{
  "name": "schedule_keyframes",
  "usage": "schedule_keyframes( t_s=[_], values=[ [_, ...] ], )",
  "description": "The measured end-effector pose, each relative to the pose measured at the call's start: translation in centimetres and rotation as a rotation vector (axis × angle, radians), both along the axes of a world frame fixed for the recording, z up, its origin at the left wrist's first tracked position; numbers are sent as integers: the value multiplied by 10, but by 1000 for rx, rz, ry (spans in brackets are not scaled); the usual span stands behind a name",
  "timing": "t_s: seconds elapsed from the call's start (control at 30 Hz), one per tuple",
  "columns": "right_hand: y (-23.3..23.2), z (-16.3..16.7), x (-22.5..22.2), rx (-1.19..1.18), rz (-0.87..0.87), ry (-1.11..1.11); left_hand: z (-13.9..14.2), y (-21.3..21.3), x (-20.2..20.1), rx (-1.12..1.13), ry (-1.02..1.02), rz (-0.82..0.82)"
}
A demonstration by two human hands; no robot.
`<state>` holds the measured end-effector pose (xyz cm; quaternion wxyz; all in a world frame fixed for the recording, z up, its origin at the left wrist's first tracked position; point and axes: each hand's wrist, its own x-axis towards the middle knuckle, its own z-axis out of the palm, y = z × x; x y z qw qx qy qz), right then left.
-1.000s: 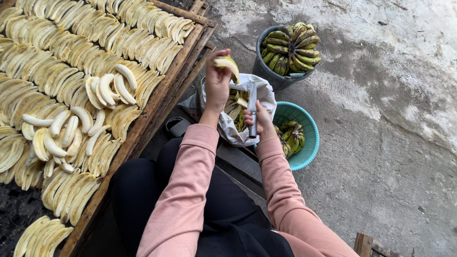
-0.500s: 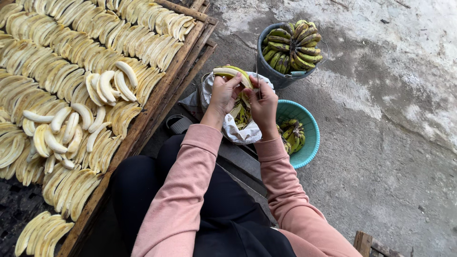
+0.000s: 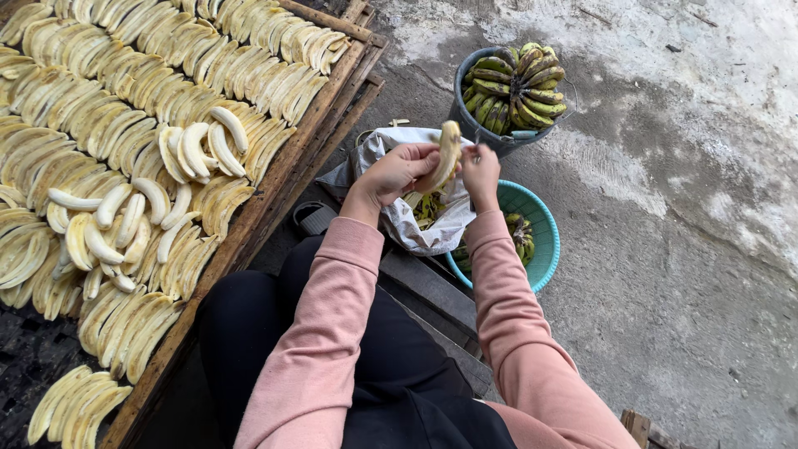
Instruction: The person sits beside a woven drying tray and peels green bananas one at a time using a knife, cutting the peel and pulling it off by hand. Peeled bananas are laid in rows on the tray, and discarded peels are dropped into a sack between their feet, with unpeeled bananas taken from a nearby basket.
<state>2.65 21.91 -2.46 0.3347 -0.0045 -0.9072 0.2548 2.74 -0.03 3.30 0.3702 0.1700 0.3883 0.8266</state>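
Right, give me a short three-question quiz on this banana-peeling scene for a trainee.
1. True or false: the left hand holds the banana over the white bag.
2. Which container holds the bunch of unpeeled green-yellow bananas? A) the grey bucket B) the teal basin C) the wooden rack
3. Fill in: the loose peeled bananas lie on top of rows of flattened bananas, to the person's ____ side.

Key: 1 true; 2 A; 3 left. The right hand touches the banana's upper part beside the left hand.
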Motion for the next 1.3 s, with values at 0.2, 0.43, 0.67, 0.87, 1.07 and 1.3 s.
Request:
schedule_keyframes(
  t_s=[0.2, 0.43, 0.67, 0.87, 1.07, 1.3],
  values=[
    [-18, 38, 18, -1314, 441, -438, -39, 37, -16, -125, 60, 330],
    [-53, 82, 22, -1116, 485, -313, -51, 52, -6, -601, 423, 746],
    [-56, 82, 40, -1010, 523, -380, -47, 26, -11, -213, -333, 284],
    [-34, 95, 26, -914, 505, -543, -6, -10, -3, -179, 103, 35],
    [7, 95, -1, -1184, 422, -11, 4, -9, -3, -267, -19, 112],
    [-28, 66, 52, -770, 433, -237, -24, 9, -27, -25, -194, 717]
  ],
)
